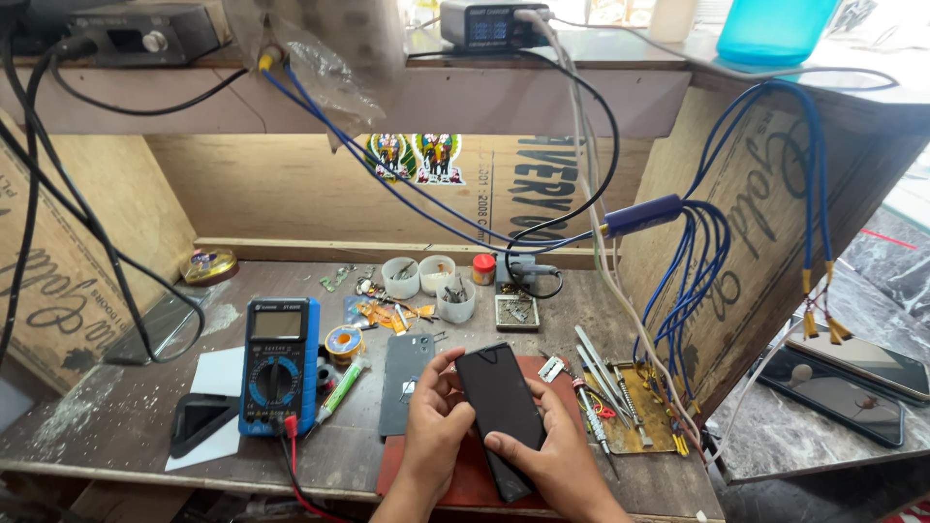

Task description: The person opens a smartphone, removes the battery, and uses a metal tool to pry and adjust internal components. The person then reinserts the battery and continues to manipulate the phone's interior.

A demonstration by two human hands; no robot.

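Both my hands hold a black smartphone [499, 402] with its dark screen up, over a reddish-brown mat [455, 479] at the bench's front edge. My left hand [434, 421] wraps the phone's left side, thumb near its top corner. My right hand [552, 455] grips the lower right side, thumb lying across the screen. A grey phone back panel [405, 373] lies flat just left of my left hand.
A blue multimeter [278, 363] with red and black leads sits to the left, beside a green tube [339, 387] and a black phone part [199, 421] on white paper. Tweezers and screwdrivers [610, 392] lie right. Small white cups [426, 276] stand behind. Blue cables [697, 252] hang right.
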